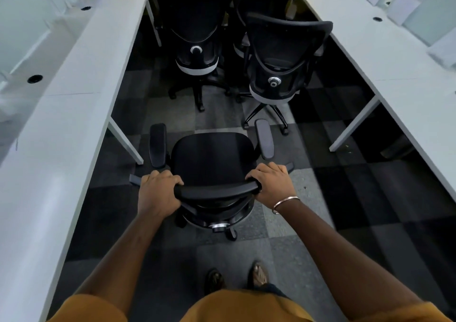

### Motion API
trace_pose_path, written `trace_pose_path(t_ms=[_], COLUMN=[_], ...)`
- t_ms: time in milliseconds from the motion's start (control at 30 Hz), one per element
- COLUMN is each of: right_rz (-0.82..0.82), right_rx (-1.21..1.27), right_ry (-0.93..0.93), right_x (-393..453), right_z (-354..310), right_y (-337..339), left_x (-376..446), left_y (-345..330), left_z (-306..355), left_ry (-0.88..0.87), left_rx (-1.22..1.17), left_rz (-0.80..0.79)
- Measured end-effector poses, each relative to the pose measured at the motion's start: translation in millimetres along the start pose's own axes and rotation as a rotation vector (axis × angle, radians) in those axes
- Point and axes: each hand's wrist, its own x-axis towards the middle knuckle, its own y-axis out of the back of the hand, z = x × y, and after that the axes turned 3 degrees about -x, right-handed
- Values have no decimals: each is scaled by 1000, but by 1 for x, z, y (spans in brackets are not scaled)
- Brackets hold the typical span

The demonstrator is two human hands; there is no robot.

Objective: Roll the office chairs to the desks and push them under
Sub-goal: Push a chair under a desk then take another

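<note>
I hold the near chair (212, 159) by the top rail of its backrest: my left hand (158, 193) is wrapped round the rail's left end, my right hand (271, 186) round its right end, fingers curled over on both. The chair stands in the aisle centre, at 12 o'clock from my feet, its seat facing away, and is not yet under a desk.

Handling, as I judge it: a castored base should roll freely on the carpet tiles (320, 223) but swivel readily, so a two-ended hold on the rigid rail is the right purchase; the armrests must pass under the desk edge.

Count: three chairs plainly seen, with two further ones (195, 25) (283, 48) at 12 o'clock; possibly another behind, unclear. Two desk runs, left desk (74, 99) at 10 o'clock and right desk (394, 62) at 2 o'clock.
</note>
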Motion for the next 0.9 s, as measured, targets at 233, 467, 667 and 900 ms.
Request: trace_pose_path(t_ms=[233,467,667,900], right_rz=[-8,18,-4,5], right_rx=[15,43,29,31], right_ry=[57,132,154,182], right_x=[-56,-124,-191,-276], right_z=[6,23,28,24], right_y=[4,4,8,15], left_x=[-66,-146,-216,-294], left_y=[-7,-22,-36,-47], left_z=[26,60,89,98], left_ry=[46,93,126,60], left_rx=[7,1,2,-38], left_rz=[5,10,-1,16])
